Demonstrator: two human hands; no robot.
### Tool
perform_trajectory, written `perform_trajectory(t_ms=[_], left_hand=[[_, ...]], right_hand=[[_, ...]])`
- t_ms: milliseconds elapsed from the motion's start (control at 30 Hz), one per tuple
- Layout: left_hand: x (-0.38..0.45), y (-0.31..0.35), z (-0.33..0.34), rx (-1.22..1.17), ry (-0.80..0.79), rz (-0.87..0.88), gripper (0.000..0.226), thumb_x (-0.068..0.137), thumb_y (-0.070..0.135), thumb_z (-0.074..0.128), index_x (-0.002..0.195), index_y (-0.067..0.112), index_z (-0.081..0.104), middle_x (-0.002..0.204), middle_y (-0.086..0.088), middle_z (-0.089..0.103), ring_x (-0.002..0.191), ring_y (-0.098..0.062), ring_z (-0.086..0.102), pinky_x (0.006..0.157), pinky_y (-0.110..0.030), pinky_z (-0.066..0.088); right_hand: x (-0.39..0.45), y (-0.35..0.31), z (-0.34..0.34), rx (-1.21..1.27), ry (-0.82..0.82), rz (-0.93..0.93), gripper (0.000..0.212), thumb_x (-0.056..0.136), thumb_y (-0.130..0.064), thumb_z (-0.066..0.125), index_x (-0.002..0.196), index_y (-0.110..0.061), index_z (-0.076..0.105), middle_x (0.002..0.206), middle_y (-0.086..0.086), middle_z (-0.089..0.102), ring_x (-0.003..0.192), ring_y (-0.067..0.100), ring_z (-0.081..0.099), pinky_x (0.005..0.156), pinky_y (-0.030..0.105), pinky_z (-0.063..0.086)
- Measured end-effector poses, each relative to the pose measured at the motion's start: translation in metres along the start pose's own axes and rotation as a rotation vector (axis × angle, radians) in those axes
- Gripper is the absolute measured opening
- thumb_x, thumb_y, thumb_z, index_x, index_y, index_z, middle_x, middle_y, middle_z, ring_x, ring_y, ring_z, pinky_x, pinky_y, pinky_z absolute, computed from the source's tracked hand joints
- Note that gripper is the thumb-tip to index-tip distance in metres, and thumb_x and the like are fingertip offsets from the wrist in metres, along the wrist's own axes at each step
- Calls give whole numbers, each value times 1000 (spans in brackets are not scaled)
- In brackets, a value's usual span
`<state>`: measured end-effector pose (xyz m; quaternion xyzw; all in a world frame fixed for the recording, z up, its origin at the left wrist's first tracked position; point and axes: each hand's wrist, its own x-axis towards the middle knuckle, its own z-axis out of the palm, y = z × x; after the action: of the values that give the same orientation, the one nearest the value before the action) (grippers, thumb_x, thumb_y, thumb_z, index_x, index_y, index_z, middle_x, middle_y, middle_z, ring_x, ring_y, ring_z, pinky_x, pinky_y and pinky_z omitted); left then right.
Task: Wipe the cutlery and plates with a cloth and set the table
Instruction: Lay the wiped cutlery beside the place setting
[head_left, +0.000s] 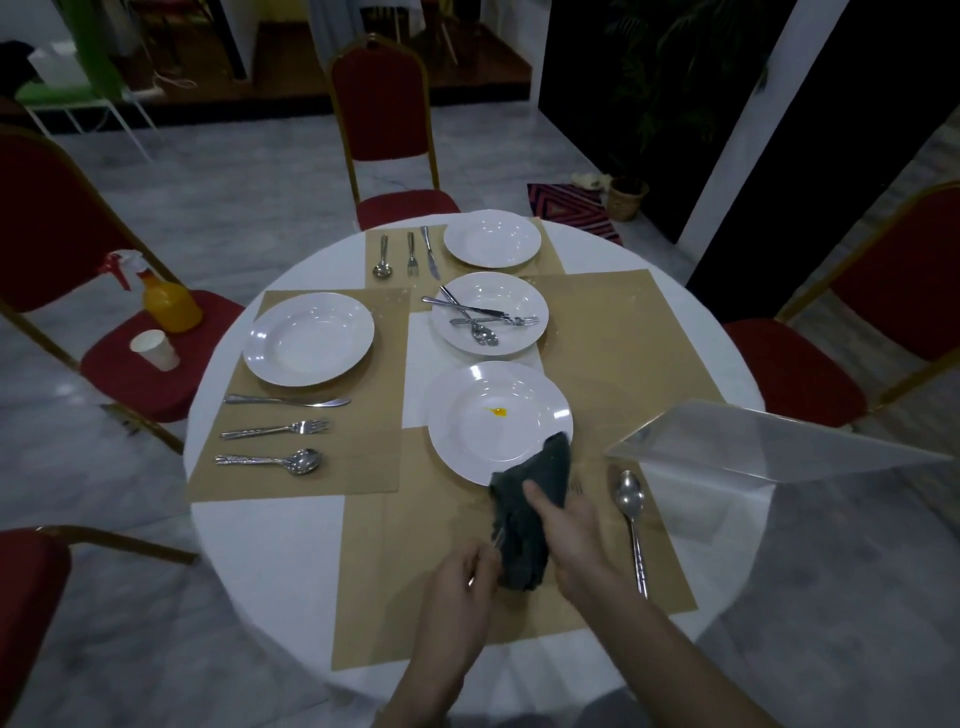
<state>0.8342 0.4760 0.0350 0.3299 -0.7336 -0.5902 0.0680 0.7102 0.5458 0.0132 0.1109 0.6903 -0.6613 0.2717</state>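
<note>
Dark grey cloth (530, 519) sits over the near mat (441, 597), wrapped round a piece of cutlery; which piece cannot be told. Right hand (569, 535) grips the cloth, thumb across its top. Left hand (460, 592) pinches a thin metal handle (491, 551) that sticks out of the cloth's left side. Cloth tip overlaps the rim of the near plate (498, 421), which carries a small yellow spot (498, 412). One spoon (634, 525) lies on the mat right of the hands. Middle plate (488, 312) holds loose knife, fork and spoon. Left setting: plate (309, 338), then knife (285, 401), fork (275, 429), spoon (270, 460) on its mat. Far setting likewise laid. White round surface (270, 545) underneath.
</note>
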Motion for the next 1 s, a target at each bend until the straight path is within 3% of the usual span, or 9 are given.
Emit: perform_trajectory(t_ms=[100, 200, 333, 467, 500, 600, 767, 833, 1000], left_hand=[[4, 0, -4, -51, 10, -78, 28, 99, 20, 46, 77, 6, 56, 68, -5, 57, 62, -10, 49, 58, -24, 39], [-4, -6, -3, 39, -45, -53, 29, 98, 21, 48, 71, 14, 53, 63, 4, 52, 60, -7, 46, 56, -21, 36], [-6, -5, 11, 72, -73, -25, 26, 98, 22, 49, 75, 11, 54, 63, 5, 52, 61, -7, 46, 56, -21, 34], [-1, -5, 10, 27, -50, -36, 30, 99, 22, 47, 70, 14, 50, 62, 5, 49, 57, -5, 41, 53, -20, 31], [-2, -5, 9, 49, -64, -20, 30, 98, 21, 48, 69, 16, 47, 61, 5, 47, 55, -4, 39, 52, -18, 30], [-10, -6, 9, 141, -112, 29, 30, 98, 19, 49, 67, 17, 46, 58, 5, 47, 51, -1, 40, 52, -18, 33], [-9, -1, 13, 50, -54, 7, 32, 99, 22, 46, 67, 16, 45, 60, 4, 46, 52, -2, 37, 51, -19, 29], [-4, 1, 15, -20, -73, -61, 32, 99, 21, 45, 67, 17, 45, 61, 4, 46, 56, -7, 38, 53, -23, 30], [-7, -15, 20, -7, -220, -85, 33, 99, 21, 46, 66, 19, 47, 58, 9, 46, 55, -5, 40, 48, -16, 29]], right_hand=[[-28, 14, 14, -27, -81, 53, 13, 90, -15, 68, 98, -4, 69, 88, 11, 75, 81, 21, 72, 65, 27, 55], [-16, 10, 7, 44, 28, 64, 3, 91, -11, 67, 92, -8, 67, 83, 7, 72, 75, 20, 69, 58, 24, 52], [-6, 4, -1, 121, 153, 13, 16, 92, -10, 64, 108, -5, 66, 98, 12, 71, 90, 28, 68, 74, 33, 55], [-24, 12, 1, 15, 47, -9, 8, 93, -10, 63, 88, -14, 68, 86, 8, 73, 80, 22, 69, 66, 30, 54], [-21, 13, -2, 8, 57, 2, 5, 92, -10, 64, 92, -10, 69, 87, 8, 73, 80, 23, 69, 65, 30, 54], [0, 9, -16, 38, 165, 54, 27, 90, -15, 68, 112, 1, 66, 96, 13, 72, 89, 30, 68, 72, 33, 56], [-18, 5, -10, -90, 1, -47, 10, 92, -10, 65, 101, -7, 67, 90, 8, 74, 79, 17, 70, 64, 25, 55], [-24, 11, -6, -84, -41, -32, 8, 91, -8, 65, 98, -6, 68, 88, 11, 74, 78, 20, 71, 66, 28, 57], [1, 21, -41, -115, 189, 17, 17, 91, -19, 67, 103, -7, 66, 90, 6, 70, 87, 25, 66, 78, 37, 55]])
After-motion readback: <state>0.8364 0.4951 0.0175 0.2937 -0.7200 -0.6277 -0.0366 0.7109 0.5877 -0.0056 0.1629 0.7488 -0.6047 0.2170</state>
